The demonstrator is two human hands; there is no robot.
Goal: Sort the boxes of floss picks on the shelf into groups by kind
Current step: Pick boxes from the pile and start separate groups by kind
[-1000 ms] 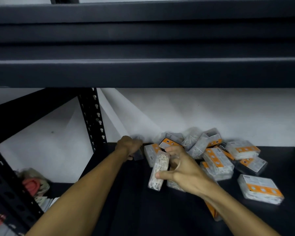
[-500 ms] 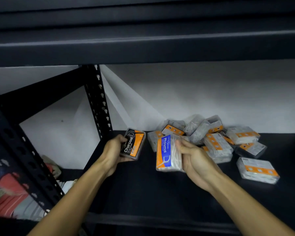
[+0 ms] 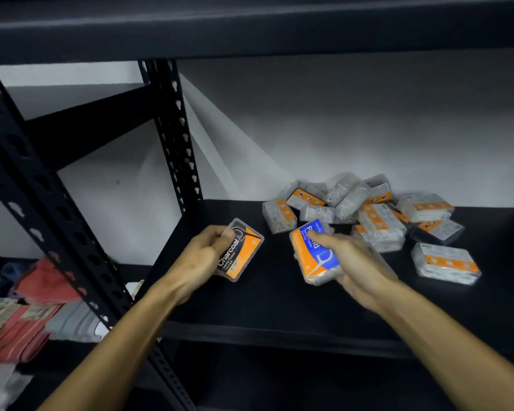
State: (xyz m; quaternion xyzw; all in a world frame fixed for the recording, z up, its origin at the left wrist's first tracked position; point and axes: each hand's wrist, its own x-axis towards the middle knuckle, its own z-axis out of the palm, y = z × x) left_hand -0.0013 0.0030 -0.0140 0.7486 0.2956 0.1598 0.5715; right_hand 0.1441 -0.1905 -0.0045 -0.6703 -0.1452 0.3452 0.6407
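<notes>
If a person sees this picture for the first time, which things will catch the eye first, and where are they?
First the two boxes held up over the dark shelf: the left hand holds a black-and-orange Charcoal box, the right hand a blue-and-orange box. Behind them, against the white wall, lies a jumbled pile of boxes.

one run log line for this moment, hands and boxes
left hand: holds Charcoal box | right hand: holds blue-label box | pile: unsorted, back right of shelf
</notes>
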